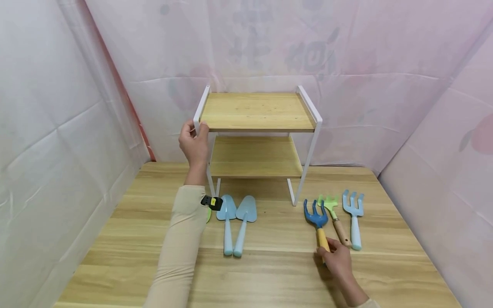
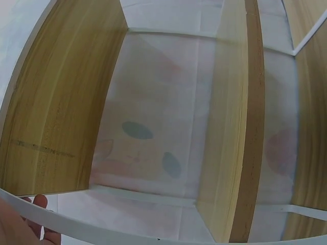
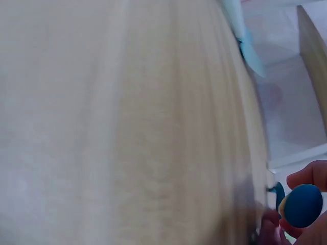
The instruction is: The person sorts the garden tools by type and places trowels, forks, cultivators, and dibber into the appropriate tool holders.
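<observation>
My left hand (image 1: pixel 195 143) grips the white front post at the left side of a two-tier wooden shelf (image 1: pixel 256 112), just under its top board. In the left wrist view, fingers (image 2: pixel 41 201) curl behind the white frame (image 2: pixel 138 232). My right hand (image 1: pixel 339 259) pinches the yellow handle of a blue hand fork (image 1: pixel 316 218), whose tines point toward the shelf. The blue end cap (image 3: pixel 303 205) of that handle shows between thumb and fingers in the right wrist view. Just right of it lie a green rake (image 1: pixel 331 209) with a wooden handle and a light-blue fork (image 1: pixel 354 214).
Two light-blue trowels (image 1: pixel 227 209) (image 1: pixel 246 209) lie side by side in front of the shelf. A green edge (image 1: pixel 209 214) peeks out beside the left sleeve, mostly hidden. Pale printed sheets (image 1: pixel 254 42) enclose the wooden table (image 1: pixel 269 273) behind and at both sides.
</observation>
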Tool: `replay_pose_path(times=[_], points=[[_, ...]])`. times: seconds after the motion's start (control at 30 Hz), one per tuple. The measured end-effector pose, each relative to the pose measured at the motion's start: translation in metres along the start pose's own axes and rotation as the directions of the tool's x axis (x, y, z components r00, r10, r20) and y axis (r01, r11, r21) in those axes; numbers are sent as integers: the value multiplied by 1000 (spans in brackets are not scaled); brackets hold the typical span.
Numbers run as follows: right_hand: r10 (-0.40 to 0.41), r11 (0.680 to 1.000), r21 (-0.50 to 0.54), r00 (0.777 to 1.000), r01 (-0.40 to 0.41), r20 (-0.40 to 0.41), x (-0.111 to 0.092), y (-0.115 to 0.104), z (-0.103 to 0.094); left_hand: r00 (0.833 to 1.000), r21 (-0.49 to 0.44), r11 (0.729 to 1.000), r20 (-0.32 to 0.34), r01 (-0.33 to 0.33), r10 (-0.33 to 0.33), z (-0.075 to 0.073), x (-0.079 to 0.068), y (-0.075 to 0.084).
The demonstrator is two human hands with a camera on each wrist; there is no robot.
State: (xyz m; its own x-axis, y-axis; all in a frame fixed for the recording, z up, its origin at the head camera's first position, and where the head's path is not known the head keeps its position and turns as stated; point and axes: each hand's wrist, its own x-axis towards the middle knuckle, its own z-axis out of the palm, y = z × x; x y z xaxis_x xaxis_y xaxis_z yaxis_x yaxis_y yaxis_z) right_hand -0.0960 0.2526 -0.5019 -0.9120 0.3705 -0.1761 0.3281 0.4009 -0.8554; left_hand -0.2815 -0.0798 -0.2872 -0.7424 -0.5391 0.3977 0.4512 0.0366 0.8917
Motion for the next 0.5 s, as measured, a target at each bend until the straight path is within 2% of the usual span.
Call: replay_pose_path(times=[0.1, 0.23, 0.37, 0.5], points=[[16, 998, 60, 1000, -15, -10, -1, 0, -4, 1000, 5, 1000, 8, 4, -4, 1, 6, -13], [50, 985, 164, 999, -46, -20, -4, 1, -8, 1000, 7, 1000, 10, 14, -14, 1, 6, -16], [59, 972, 231, 996, -43, -61, -9, 1, -9, 1000, -3, 1000, 3, -6, 6, 0, 5, -15], [51, 978, 208, 989, -21, -138, -13, -2, -7, 1000, -2, 1000, -12, -28, 28, -1, 5, -15]])
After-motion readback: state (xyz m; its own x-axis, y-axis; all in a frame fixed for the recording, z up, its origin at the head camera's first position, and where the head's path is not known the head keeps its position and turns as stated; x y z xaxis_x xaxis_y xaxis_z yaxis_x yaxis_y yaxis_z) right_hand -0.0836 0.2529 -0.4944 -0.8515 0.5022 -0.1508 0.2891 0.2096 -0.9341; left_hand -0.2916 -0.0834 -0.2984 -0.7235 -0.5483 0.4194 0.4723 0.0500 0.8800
